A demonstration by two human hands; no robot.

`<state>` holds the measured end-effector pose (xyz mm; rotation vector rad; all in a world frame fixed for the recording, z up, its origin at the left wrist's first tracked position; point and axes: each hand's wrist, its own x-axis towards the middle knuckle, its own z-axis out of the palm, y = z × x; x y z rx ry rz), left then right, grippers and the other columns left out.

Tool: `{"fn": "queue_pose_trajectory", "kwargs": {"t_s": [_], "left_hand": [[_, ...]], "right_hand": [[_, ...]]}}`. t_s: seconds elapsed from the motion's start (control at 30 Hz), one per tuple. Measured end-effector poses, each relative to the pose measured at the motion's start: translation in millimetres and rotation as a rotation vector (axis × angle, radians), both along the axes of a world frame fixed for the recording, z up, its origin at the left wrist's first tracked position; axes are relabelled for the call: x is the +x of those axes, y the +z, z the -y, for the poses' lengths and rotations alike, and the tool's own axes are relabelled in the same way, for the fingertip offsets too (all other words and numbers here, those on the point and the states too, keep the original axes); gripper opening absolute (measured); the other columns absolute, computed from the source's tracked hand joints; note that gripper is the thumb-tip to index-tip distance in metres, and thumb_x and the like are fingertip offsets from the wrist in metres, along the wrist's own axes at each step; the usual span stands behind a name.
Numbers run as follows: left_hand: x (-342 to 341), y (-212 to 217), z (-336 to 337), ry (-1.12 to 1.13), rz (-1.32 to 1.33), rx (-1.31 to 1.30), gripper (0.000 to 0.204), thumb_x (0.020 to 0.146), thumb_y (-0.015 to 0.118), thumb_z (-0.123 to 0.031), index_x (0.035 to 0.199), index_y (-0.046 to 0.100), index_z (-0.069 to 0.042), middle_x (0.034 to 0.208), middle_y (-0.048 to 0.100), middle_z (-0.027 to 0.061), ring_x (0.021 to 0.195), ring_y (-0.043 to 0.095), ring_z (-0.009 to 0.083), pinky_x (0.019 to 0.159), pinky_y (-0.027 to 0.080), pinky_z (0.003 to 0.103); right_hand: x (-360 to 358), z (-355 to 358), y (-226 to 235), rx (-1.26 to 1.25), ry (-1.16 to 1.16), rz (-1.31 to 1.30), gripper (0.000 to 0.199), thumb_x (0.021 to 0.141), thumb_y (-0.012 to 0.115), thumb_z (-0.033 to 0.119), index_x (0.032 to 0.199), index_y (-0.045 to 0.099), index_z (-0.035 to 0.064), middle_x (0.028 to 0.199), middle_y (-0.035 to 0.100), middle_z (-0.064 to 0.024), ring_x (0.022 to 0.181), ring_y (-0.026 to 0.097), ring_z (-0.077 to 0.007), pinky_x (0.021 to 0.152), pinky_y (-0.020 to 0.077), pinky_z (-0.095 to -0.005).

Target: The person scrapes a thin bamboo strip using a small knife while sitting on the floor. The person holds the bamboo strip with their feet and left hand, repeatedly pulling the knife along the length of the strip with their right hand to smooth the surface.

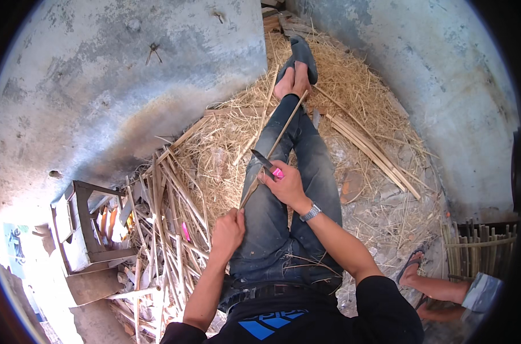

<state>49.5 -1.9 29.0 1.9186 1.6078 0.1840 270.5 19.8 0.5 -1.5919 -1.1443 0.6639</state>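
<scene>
My left hand (229, 230) is closed round the near end of a long, thin bamboo strip (284, 129). The strip slants up over my dark trousers, and its far end reaches my crossed feet. Further along it, my right hand (287, 188) grips a knife (261, 158), its dark blade pointing up and left across the strip. Something pink (278, 173) shows at the right hand's fingers, by the knife's handle. The fingers hide most of that handle. Under the right hand, part of the strip lies against my thigh.
Loose sticks (167, 221) are heaped on my left beside a wooden frame (91, 229). Straw-like shavings (352, 69) cover the floor, with split bamboo strips (370, 152) at right. Another person's leg (441, 288) shows at lower right, near a stick basket (483, 252). Concrete walls (128, 80) rise around.
</scene>
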Motion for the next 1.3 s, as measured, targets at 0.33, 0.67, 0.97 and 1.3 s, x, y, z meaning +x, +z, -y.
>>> {"fn": "queue_pose_trajectory", "kwargs": {"t_s": [0.33,0.67,0.97,1.3], "left_hand": [[-1.0,-4.0,0.5,0.007,-0.027,0.019,0.036,0.108,0.055,-0.035,0.094,0.066,-0.003,0.077,0.067,0.034,0.079,0.069,0.0557,0.072,0.056,0.062],[6.9,4.2,5.5,0.005,-0.104,0.051,0.039,0.109,0.053,-0.037,0.094,0.065,-0.003,0.08,0.068,0.0339,0.08,0.069,0.0561,0.074,0.055,0.063],[-6.4,-20.0,-3.7,-0.009,0.028,0.003,0.039,0.108,0.053,-0.035,0.095,0.066,-0.001,0.082,0.068,0.0341,0.085,0.067,0.0572,0.077,0.053,0.063],[-7.2,-13.1,-5.1,-0.002,0.09,-0.037,0.039,0.107,0.055,-0.034,0.092,0.065,0.0,0.078,0.067,0.0327,0.085,0.066,0.0566,0.077,0.052,0.062]], "right_hand": [[-6.6,9.4,-9.5,-0.031,0.092,-0.031,0.02,0.091,0.081,0.024,0.092,0.075,0.0052,0.062,0.061,-0.0121,0.051,0.055,-0.0234,0.054,0.045,-0.0371],[-6.1,-2.4,-15.2,-0.012,0.073,0.03,0.023,0.092,0.08,0.027,0.093,0.076,0.0038,0.063,0.063,-0.016,0.054,0.06,-0.0313,0.056,0.0467,-0.0399],[-13.0,35.5,2.1,-0.194,0.408,-0.22,0.016,0.094,0.075,0.017,0.089,0.075,0.0024,0.075,0.074,-0.0127,0.068,0.07,-0.0227,0.065,0.0521,-0.0355],[52.1,52.5,13.6,-0.22,-0.014,-0.053,0.024,0.089,0.075,0.004,0.113,0.072,0.004,0.072,0.054,0.0032,0.065,0.047,-0.0077,0.06,0.0408,-0.028]]}}
